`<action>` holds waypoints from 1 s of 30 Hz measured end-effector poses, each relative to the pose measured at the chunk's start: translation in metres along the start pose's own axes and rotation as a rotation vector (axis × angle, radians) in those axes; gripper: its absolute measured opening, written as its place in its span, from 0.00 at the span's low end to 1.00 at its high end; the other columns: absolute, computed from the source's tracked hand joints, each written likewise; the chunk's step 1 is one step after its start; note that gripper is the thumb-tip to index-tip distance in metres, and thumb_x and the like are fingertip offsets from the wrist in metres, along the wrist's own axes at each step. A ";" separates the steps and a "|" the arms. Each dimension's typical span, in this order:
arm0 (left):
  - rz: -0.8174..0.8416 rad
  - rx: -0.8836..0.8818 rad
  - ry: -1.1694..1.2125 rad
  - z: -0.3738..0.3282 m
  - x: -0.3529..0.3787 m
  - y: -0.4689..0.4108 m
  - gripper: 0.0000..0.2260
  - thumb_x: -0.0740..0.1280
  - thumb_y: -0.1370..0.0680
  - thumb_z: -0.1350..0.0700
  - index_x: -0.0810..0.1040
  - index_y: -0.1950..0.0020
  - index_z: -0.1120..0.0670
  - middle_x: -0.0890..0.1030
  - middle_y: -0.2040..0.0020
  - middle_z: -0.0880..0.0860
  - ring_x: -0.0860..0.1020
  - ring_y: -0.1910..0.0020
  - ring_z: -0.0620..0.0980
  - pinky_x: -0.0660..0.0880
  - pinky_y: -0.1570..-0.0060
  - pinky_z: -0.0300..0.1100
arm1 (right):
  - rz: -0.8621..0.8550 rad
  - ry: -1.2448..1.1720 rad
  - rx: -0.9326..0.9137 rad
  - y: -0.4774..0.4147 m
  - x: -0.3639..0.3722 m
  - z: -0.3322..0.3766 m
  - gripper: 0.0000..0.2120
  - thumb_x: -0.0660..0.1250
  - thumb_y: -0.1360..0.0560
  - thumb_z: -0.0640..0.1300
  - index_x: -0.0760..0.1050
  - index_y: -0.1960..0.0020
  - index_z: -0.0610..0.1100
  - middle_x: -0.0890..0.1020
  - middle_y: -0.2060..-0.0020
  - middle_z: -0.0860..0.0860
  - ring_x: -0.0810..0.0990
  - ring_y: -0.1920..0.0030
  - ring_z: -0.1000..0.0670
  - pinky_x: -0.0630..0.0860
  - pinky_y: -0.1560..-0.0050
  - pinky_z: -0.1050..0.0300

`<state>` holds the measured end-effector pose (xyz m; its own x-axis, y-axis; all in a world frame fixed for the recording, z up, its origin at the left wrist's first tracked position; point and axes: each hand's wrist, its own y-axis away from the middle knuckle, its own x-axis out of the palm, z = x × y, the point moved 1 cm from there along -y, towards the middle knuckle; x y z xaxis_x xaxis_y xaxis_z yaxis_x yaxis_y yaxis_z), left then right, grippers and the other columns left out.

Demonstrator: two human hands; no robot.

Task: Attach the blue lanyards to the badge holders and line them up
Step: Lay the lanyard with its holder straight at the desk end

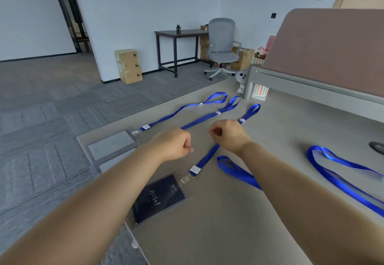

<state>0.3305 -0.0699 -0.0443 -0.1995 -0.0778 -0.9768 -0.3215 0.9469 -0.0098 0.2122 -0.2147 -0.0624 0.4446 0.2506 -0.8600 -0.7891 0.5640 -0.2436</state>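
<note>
On the grey desk (228, 223) a limp blue lanyard (204, 158) lies clipped to the badge holder (159, 198) at the near edge, probably best pinched by its stiff clip (186, 178) — left hand (176, 143) and right hand (226, 134) are curled, their grip unclear.

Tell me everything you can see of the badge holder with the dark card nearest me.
The badge holder is a clear plastic sleeve holding a dark navy card with pale lettering. It lies flat, askew, near the left edge of the desk. A metal clip at its top joins it to a blue lanyard. The left hand and right hand are off it.
</note>
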 end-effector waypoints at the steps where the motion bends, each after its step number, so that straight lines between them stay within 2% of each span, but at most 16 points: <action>1: 0.011 -0.016 0.003 0.003 -0.001 0.013 0.07 0.66 0.25 0.48 0.74 0.57 0.50 0.74 0.60 0.45 0.72 0.58 0.47 0.67 0.57 0.40 | 0.038 0.009 -0.012 0.007 0.002 0.008 0.07 0.64 0.27 0.40 0.79 0.53 0.43 0.80 0.59 0.50 0.78 0.55 0.48 0.76 0.48 0.52; 5: 0.058 -0.087 0.039 0.009 0.002 0.060 0.10 0.68 0.27 0.46 0.72 0.60 0.51 0.73 0.64 0.45 0.72 0.60 0.47 0.65 0.62 0.40 | 0.158 0.063 -0.035 0.030 0.005 0.033 0.04 0.66 0.28 0.44 0.79 0.55 0.46 0.78 0.61 0.53 0.75 0.57 0.52 0.76 0.48 0.54; 8: 0.076 -0.156 0.034 0.007 0.013 0.083 0.11 0.65 0.25 0.46 0.74 0.57 0.54 0.79 0.56 0.55 0.74 0.59 0.52 0.68 0.61 0.42 | 0.203 0.118 -0.010 0.044 0.010 0.045 0.06 0.66 0.27 0.45 0.79 0.53 0.45 0.81 0.54 0.50 0.78 0.53 0.50 0.74 0.50 0.57; 11: -0.037 -0.212 -0.014 0.006 0.020 0.100 0.13 0.62 0.23 0.46 0.74 0.54 0.56 0.79 0.53 0.57 0.76 0.54 0.56 0.72 0.58 0.45 | 0.177 0.087 0.009 0.052 0.019 0.052 0.07 0.67 0.27 0.46 0.79 0.51 0.44 0.80 0.52 0.50 0.78 0.51 0.49 0.75 0.49 0.55; 14: -0.141 -0.236 -0.045 0.006 0.025 0.109 0.13 0.60 0.22 0.46 0.74 0.54 0.56 0.79 0.53 0.56 0.76 0.52 0.56 0.70 0.58 0.45 | 0.168 0.113 -0.005 0.055 0.026 0.058 0.08 0.65 0.25 0.45 0.77 0.49 0.44 0.78 0.49 0.49 0.76 0.49 0.49 0.73 0.49 0.57; 21: -0.198 -0.258 -0.045 0.014 0.027 0.111 0.12 0.60 0.21 0.48 0.73 0.56 0.56 0.79 0.54 0.57 0.76 0.53 0.56 0.68 0.60 0.44 | 0.178 0.167 0.019 0.052 0.029 0.064 0.09 0.62 0.24 0.46 0.78 0.49 0.43 0.80 0.50 0.47 0.77 0.50 0.47 0.76 0.46 0.51; 23: -0.221 -0.264 -0.036 0.018 0.027 0.112 0.12 0.60 0.21 0.48 0.74 0.53 0.56 0.79 0.53 0.56 0.76 0.52 0.56 0.70 0.58 0.45 | 0.178 0.176 0.018 0.051 0.030 0.066 0.10 0.61 0.23 0.47 0.77 0.48 0.44 0.80 0.49 0.48 0.77 0.50 0.47 0.76 0.47 0.52; 27: -0.268 -0.254 0.004 0.025 0.029 0.115 0.12 0.60 0.22 0.49 0.74 0.41 0.51 0.79 0.45 0.54 0.76 0.45 0.54 0.73 0.51 0.47 | 0.179 0.180 0.014 0.050 0.033 0.069 0.10 0.60 0.23 0.47 0.76 0.46 0.46 0.80 0.48 0.48 0.77 0.48 0.48 0.76 0.46 0.54; 30: -0.280 -0.244 -0.016 0.026 0.030 0.117 0.12 0.58 0.21 0.50 0.76 0.41 0.50 0.78 0.45 0.53 0.76 0.45 0.53 0.72 0.53 0.44 | 0.176 0.174 0.009 0.048 0.035 0.071 0.10 0.60 0.23 0.47 0.76 0.46 0.46 0.80 0.47 0.48 0.77 0.48 0.48 0.76 0.45 0.52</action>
<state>0.3109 0.0470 -0.0801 -0.0583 -0.3165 -0.9468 -0.5734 0.7870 -0.2278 0.2195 -0.1231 -0.0721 0.2201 0.2074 -0.9532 -0.8437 0.5309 -0.0794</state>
